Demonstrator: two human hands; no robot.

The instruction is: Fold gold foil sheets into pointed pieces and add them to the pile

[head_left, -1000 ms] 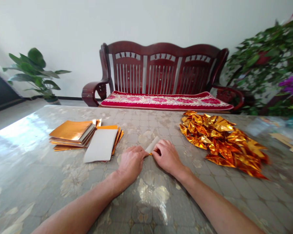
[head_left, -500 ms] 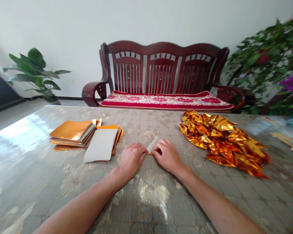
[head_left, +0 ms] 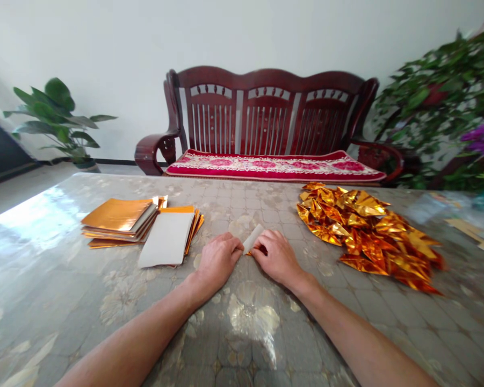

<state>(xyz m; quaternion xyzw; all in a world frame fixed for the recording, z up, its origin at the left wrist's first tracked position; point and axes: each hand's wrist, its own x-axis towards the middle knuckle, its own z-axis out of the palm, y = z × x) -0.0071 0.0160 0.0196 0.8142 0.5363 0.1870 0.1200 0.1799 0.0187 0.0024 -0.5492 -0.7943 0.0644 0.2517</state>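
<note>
- Looking across a glossy, flower-patterned table (head_left: 250,322).
- Facing a dark red wooden bench (head_left: 268,79) beyond it.
- Working left of a heap of folded gold foil (head_left: 366,244), well apart.
- Working right of a gold-topped pile (head_left: 116,215) and a white-topped pile (head_left: 167,239) of sheets.
- Pinching a small folded sheet (head_left: 253,237) at its right side with the right hand (head_left: 276,258); touching its left edge with the left hand (head_left: 219,258), impossible to tell whether gripping or pressing.
- Holding the sheet low between both hands, slanting away rightward, pale side up.
</note>
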